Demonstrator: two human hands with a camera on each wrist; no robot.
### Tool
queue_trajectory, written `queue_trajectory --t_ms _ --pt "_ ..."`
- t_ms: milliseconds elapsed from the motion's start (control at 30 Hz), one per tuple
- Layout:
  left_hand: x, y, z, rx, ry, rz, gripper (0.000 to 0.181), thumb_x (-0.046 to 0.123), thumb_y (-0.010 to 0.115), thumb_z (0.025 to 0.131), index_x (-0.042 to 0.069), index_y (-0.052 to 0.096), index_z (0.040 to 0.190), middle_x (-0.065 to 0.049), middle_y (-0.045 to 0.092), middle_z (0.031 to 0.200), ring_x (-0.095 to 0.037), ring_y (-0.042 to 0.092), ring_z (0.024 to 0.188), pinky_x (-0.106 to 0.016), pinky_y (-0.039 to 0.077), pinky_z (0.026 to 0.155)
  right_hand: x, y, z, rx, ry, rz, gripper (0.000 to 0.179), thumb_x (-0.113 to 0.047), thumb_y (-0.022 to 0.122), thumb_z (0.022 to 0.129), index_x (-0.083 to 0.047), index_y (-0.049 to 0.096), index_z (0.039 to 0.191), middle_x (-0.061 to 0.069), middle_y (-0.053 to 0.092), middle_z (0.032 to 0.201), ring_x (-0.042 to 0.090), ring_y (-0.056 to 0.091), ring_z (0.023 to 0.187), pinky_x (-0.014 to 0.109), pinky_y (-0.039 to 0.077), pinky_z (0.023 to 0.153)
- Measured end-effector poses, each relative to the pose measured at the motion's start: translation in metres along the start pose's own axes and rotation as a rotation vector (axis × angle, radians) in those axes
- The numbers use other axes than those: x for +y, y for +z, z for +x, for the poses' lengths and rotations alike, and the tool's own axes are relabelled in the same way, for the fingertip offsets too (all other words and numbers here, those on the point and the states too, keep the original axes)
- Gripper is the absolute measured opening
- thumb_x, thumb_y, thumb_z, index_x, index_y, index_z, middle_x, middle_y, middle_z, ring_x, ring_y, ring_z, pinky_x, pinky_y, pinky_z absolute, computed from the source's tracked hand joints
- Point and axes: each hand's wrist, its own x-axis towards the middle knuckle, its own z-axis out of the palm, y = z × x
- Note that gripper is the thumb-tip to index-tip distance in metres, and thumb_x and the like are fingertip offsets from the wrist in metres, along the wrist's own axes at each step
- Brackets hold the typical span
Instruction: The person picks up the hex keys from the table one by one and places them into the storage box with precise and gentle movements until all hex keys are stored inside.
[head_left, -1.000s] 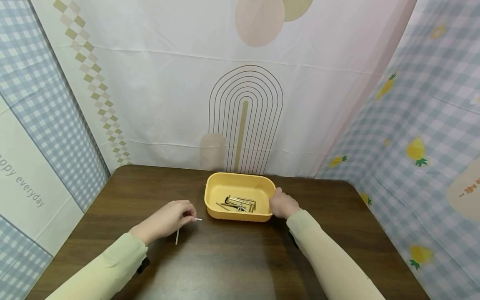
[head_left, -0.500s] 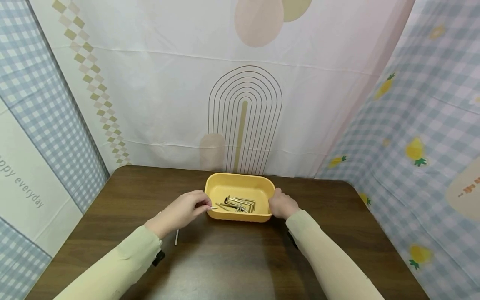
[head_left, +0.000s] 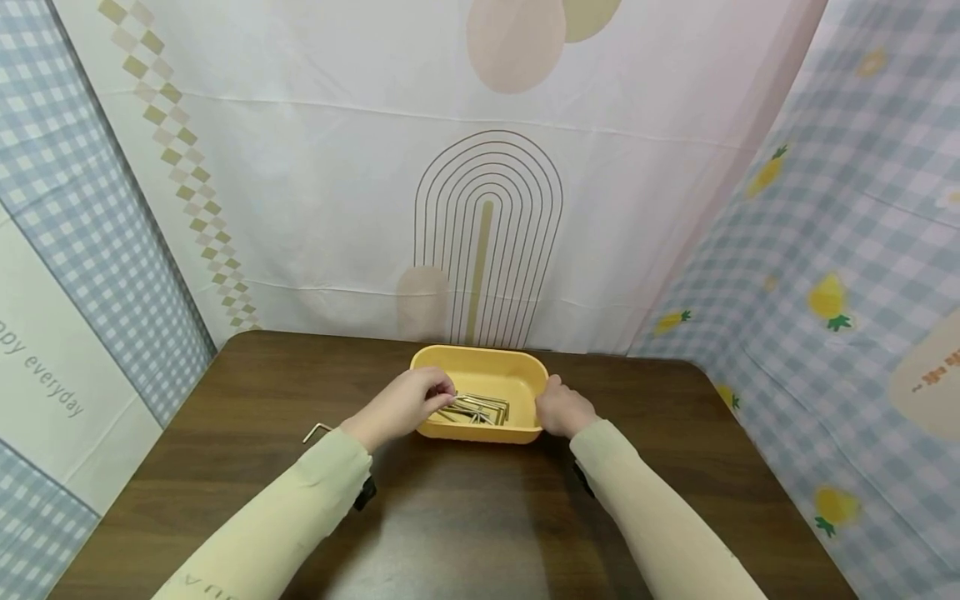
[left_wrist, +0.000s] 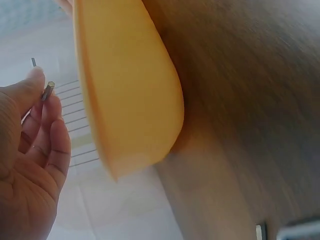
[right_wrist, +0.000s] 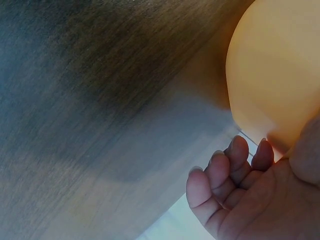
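Note:
My left hand (head_left: 405, 402) is over the left end of a yellow plastic bin (head_left: 506, 360) in the head view. In the left wrist view, its thumb and fingers pinch a hex key (left_wrist: 48, 91), whose hexagonal end shows. Inside the bin lie several L-shaped metal hex keys (head_left: 487, 407), grouped toward its front. My right hand (head_left: 566, 408) grips the bin's right rim; the right wrist view shows curled fingers against the bin's wall (right_wrist: 275, 65). Another hex key (head_left: 318, 428) lies on the table beside my left forearm, which partly hides it.
The dark wooden table (head_left: 465, 517) carries the bin near its back edge. A patterned white cloth (head_left: 337, 208) hangs right behind it. Checked cloths hang on both sides.
My left hand has moved rightward from the table to over the bin, with the hex key pinched in it. My right hand keeps its hold on the bin's rim.

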Motion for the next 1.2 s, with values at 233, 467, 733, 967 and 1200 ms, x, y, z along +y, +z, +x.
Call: queue_trajectory --t_ms 233,467,733,967,1200 --pt "-0.002 0.016 0.018 -0.048 -0.081 -0.010 0.009 0.016 0.067 0.092 0.014 0.064 0.083 0.006 0.055 0.081 -0.011 0.051 0.075 -0.030 0.045 0.069 0.000 0.000 -0.001 -0.009 -0.009 0.000 0.043 -0.024 0.030 0.100 0.007 0.033 0.130 0.012 0.056 0.080 0.027 0.057 0.068 0.040 0.043 0.067" --pt "-0.006 0.027 0.025 -0.076 -0.111 -0.003 0.008 0.015 0.066 0.092 0.011 0.065 0.085 0.006 0.057 0.081 -0.012 0.052 0.073 -0.030 0.046 0.067 -0.001 -0.001 -0.002 0.012 -0.019 -0.007 0.043 -0.025 0.033 0.100 0.007 0.035 0.129 0.012 0.056 0.081 0.026 0.057 0.071 0.041 0.044 0.069" --pt "-0.009 0.035 0.026 -0.079 -0.095 -0.003 0.010 0.012 0.067 0.091 0.009 0.065 0.081 0.005 0.057 0.076 -0.011 0.051 0.068 -0.029 0.045 0.064 0.000 -0.001 -0.001 0.002 -0.012 -0.003 0.044 -0.023 0.031 0.100 0.008 0.034 0.131 0.012 0.056 0.080 0.026 0.057 0.068 0.040 0.044 0.067" --pt "-0.009 0.035 0.026 -0.083 -0.083 0.025 0.010 0.011 0.067 0.091 0.009 0.065 0.081 0.006 0.056 0.076 -0.010 0.051 0.069 -0.029 0.045 0.066 -0.001 -0.001 -0.001 0.002 -0.011 -0.007 0.043 -0.023 0.030 0.100 0.008 0.034 0.130 0.012 0.056 0.080 0.026 0.057 0.068 0.040 0.044 0.066" --pt "-0.011 0.037 0.026 -0.078 -0.080 0.036 0.011 0.010 0.067 0.091 0.010 0.064 0.080 0.005 0.055 0.076 -0.011 0.051 0.069 -0.029 0.044 0.066 0.000 0.000 -0.001 0.012 -0.007 -0.010 0.041 -0.023 0.030 0.100 0.007 0.035 0.127 0.012 0.056 0.081 0.026 0.057 0.069 0.040 0.044 0.067"
